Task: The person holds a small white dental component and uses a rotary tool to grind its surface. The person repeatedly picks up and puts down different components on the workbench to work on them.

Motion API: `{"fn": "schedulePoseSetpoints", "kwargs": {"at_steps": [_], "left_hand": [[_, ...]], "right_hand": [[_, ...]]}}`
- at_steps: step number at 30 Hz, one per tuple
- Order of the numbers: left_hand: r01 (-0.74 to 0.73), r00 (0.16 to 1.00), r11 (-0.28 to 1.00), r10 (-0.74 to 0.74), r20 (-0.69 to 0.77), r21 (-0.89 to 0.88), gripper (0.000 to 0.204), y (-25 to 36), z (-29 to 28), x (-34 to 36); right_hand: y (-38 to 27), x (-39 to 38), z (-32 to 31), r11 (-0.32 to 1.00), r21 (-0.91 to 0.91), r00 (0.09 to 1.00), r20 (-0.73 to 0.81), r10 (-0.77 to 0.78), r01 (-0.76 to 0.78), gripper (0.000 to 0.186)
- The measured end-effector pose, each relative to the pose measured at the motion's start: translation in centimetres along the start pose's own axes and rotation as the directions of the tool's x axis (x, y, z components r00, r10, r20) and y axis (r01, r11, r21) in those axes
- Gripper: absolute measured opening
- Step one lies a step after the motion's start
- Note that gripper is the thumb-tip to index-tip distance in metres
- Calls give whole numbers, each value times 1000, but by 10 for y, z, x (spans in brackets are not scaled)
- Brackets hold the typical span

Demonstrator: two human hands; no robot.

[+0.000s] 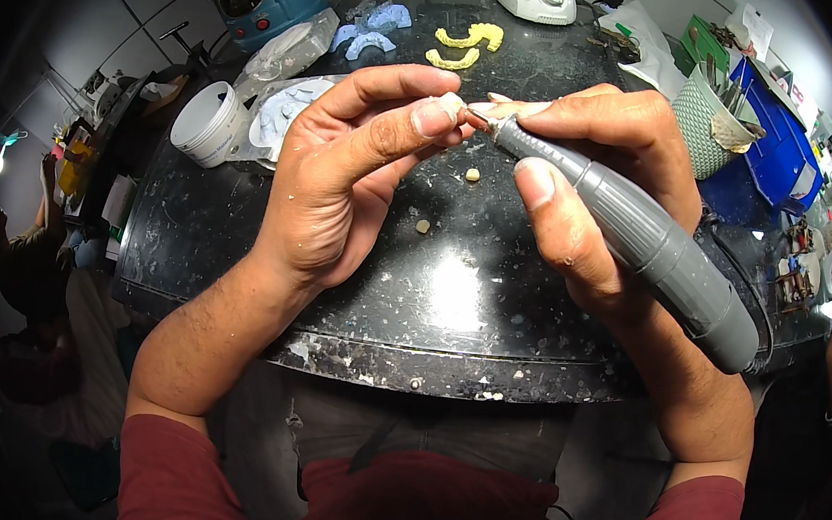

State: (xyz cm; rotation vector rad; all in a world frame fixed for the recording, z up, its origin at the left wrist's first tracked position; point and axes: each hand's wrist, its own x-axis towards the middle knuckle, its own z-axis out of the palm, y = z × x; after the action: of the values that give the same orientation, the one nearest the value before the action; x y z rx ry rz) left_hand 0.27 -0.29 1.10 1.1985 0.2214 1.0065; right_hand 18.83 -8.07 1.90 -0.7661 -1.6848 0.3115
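Note:
Above the middle of the black bench, my left hand [330,175] pinches a small off-white dental piece [455,103] between thumb and fingers. Its shape is mostly covered by the fingertips. My right hand [604,172] is wrapped round a grey rotary handpiece [648,225], its thumb and index finger near the front end. The handpiece's narrow tip points left and meets the pinched piece or stops just short of it; I cannot tell which. Below the hands, one cream tooth-like piece [473,175] and another small pale piece [423,226] lie on the bench.
Yellow dental arch models [471,37] and blue ones [373,34] lie at the back. A white tub [208,126] stands left, near a blue machine [275,4]. A woven basket of tools [708,122] and a blue bin [777,137] stand right. Other people are at both sides.

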Motion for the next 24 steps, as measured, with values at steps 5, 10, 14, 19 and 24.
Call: {"fn": "schedulePoseSetpoints", "kwargs": {"at_steps": [5, 10, 14, 19, 24], "left_hand": [[3, 1000, 999, -2, 23, -41, 23, 1, 0, 1], [10, 999, 998, -7, 49, -54, 23, 2, -1, -1], [25, 998, 997, -20, 65, -78, 24, 2, -1, 0], [46, 996, 994, -38, 77, -102, 25, -1, -5, 1], [149, 987, 967, -132, 96, -209, 29, 1, -5, 2]], "right_hand": [[1, 0, -1, 999, -29, 1000, 12, -27, 27, 24], [2, 0, 2, 1000, 7, 1000, 10, 0, 0, 24], [0, 0, 0, 999, -26, 999, 10, -32, 32, 24], [6, 0, 1, 998, -20, 998, 23, -59, 59, 24], [-2, 0, -1, 1000, 8, 1000, 12, 9, -9, 24]]}}
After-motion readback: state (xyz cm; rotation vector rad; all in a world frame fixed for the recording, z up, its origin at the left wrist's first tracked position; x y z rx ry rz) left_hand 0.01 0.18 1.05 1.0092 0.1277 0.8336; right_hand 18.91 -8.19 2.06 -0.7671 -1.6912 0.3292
